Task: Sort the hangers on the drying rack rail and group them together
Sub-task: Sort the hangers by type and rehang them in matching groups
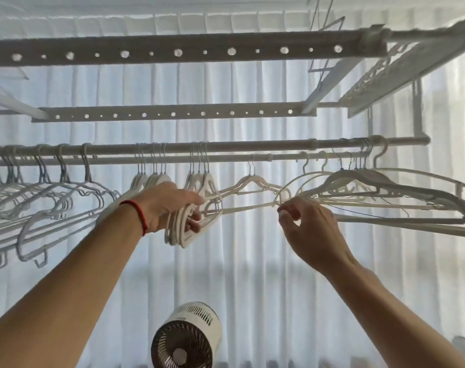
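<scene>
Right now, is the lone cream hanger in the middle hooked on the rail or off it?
Hooked on. The lone cream hanger hangs by its hook from the rail, while the right hand pinches its end.

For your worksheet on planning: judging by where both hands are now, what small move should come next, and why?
Probably slide the lone cream hanger left along the rail to the bunch that the left hand holds. The right hand already pinches its tip, and it hangs apart between two groups.

Strong daylight floods through the sheer curtain (pixel 252 251), backlighting everything (the glare is brightest toward 3 o'clock). The picture is soft throughout, and straight bars bow near the edges.
</scene>
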A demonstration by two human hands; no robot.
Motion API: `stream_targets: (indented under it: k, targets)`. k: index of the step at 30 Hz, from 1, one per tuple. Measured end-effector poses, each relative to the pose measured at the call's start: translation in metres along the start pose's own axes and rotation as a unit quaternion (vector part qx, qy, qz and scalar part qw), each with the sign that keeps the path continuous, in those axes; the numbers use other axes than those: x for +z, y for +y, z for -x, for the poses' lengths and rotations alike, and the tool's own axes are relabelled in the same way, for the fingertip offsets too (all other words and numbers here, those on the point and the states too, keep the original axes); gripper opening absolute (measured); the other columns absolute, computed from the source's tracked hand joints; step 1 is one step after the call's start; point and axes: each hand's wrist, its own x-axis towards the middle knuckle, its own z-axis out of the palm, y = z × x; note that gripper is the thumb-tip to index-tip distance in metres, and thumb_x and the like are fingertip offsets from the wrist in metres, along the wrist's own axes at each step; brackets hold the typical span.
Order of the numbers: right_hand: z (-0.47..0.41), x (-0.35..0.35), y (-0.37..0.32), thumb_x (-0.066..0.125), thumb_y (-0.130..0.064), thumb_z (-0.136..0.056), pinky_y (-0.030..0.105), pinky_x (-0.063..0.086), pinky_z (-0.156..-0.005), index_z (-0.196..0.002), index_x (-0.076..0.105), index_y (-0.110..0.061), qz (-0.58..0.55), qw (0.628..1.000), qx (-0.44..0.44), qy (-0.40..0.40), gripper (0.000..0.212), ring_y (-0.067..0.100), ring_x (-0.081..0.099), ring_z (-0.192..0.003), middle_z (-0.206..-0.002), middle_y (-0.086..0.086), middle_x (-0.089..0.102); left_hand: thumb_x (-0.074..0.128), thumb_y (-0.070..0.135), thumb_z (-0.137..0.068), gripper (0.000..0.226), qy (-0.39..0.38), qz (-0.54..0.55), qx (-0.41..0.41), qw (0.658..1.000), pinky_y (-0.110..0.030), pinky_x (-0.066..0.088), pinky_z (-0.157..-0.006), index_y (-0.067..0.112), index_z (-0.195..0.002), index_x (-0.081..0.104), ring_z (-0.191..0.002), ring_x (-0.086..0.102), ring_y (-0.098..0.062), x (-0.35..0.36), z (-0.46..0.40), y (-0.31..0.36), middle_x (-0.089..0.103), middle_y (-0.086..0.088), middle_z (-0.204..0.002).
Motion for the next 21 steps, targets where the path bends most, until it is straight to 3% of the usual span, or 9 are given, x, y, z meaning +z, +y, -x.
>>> stream_targets:
  k: [1, 2, 4, 5, 7, 11, 16, 18, 21]
  targets:
    - [-0.003, -0.009, 0.010, 0.058, -0.027, -0.092, 0.036, 0.049, -0.084, -0.097, 0.070, -0.022, 0.035, 0.999, -0.014, 0.034, 0.014, 0.019, 0.063, -0.098, -0.097, -0.005, 0.069, 0.070, 0.026, -0.093, 0.040, 0.035, -0.104, 0.018, 0.994, -0.032, 0.055, -0.046, -0.006, -0.112, 0.058, -0.058, 0.070, -0.030, 0.000, 0.003, 0.004, 0.072, -0.024, -0.089]
    - [-0.007, -0.019, 0.020, 0.059, -0.026, -0.090, 0.038, 0.048, -0.086, -0.099, 0.069, -0.021, 0.074, 0.994, -0.027, 0.070, 0.015, 0.022, 0.061, -0.101, -0.100, -0.002, 0.069, 0.071, 0.042, -0.088, 0.046, 0.085, -0.255, 0.043, 0.962, -0.034, 0.056, -0.054, 0.000, -0.106, 0.061, -0.068, 0.072, -0.031, 0.000, 0.007, 0.009, 0.074, -0.022, -0.092]
    - [-0.013, -0.043, 0.040, 0.062, -0.025, -0.087, 0.042, 0.042, -0.092, -0.105, 0.069, -0.018, 0.155, 0.979, -0.046, 0.126, 0.020, 0.027, 0.057, -0.107, -0.108, 0.002, 0.067, 0.064, 0.059, -0.084, 0.055, 0.220, -0.511, 0.104, 0.824, -0.037, 0.055, -0.073, 0.006, -0.098, 0.066, -0.087, 0.068, -0.035, 0.009, 0.020, 0.022, 0.071, -0.017, -0.096]
    - [-0.017, -0.056, 0.050, 0.063, -0.026, -0.085, 0.044, 0.040, -0.096, -0.109, 0.068, -0.018, 0.198, 0.969, -0.047, 0.138, 0.025, 0.028, 0.055, -0.111, -0.112, 0.003, 0.065, 0.064, 0.056, -0.086, 0.053, 0.286, -0.557, 0.146, 0.766, -0.040, 0.053, -0.078, 0.004, -0.098, 0.067, -0.092, 0.065, -0.037, 0.019, 0.029, 0.029, 0.068, -0.018, -0.096]
    - [-0.023, -0.077, 0.071, 0.068, -0.024, -0.081, 0.049, 0.034, -0.104, -0.119, 0.066, -0.016, 0.284, 0.948, -0.037, 0.139, 0.038, 0.030, 0.053, -0.119, -0.118, 0.006, 0.062, 0.067, 0.043, -0.088, 0.043, 0.350, -0.536, 0.260, 0.723, -0.046, 0.052, -0.080, 0.003, -0.105, 0.068, -0.094, 0.062, -0.042, 0.046, 0.047, 0.042, 0.063, -0.022, -0.095]
    - [-0.033, -0.106, 0.114, 0.069, -0.029, -0.083, 0.055, 0.023, -0.115, -0.132, 0.056, -0.014, 0.389, 0.917, 0.047, 0.073, 0.053, 0.032, 0.048, -0.129, -0.134, 0.009, 0.056, 0.066, 0.041, -0.085, 0.037, 0.237, -0.420, 0.387, 0.786, -0.045, 0.053, -0.090, 0.018, -0.113, 0.068, -0.106, 0.063, -0.034, 0.124, 0.070, 0.054, 0.069, -0.010, -0.109]
    - [-0.035, -0.129, 0.149, 0.058, -0.039, -0.090, 0.051, 0.035, -0.105, -0.138, 0.044, -0.016, 0.408, 0.905, 0.120, -0.012, 0.055, 0.034, 0.047, -0.128, -0.138, 0.010, 0.050, 0.065, 0.039, -0.086, 0.025, 0.062, -0.383, 0.343, 0.856, -0.035, 0.051, -0.091, 0.026, -0.107, 0.069, -0.103, 0.061, -0.018, 0.214, 0.055, 0.037, 0.068, 0.005, -0.105]
    - [-0.035, -0.134, 0.157, 0.057, -0.038, -0.092, 0.050, 0.040, -0.098, -0.133, 0.046, -0.015, 0.384, 0.915, 0.121, -0.010, 0.048, 0.034, 0.048, -0.125, -0.131, 0.011, 0.053, 0.068, 0.036, -0.086, 0.018, 0.005, -0.296, 0.312, 0.903, -0.028, 0.053, -0.083, 0.024, -0.100, 0.071, -0.093, 0.065, -0.012, 0.238, 0.043, 0.030, 0.070, 0.008, -0.094]
    - [-0.035, -0.139, 0.165, 0.054, -0.034, -0.095, 0.049, 0.042, -0.092, -0.123, 0.055, -0.016, 0.369, 0.925, 0.090, 0.017, 0.033, 0.034, 0.052, -0.118, -0.120, 0.009, 0.058, 0.068, 0.034, -0.089, 0.018, -0.029, -0.206, 0.277, 0.938, -0.019, 0.050, -0.068, 0.017, -0.094, 0.074, -0.075, 0.061, -0.004, 0.278, 0.024, 0.024, 0.068, 0.010, -0.079]
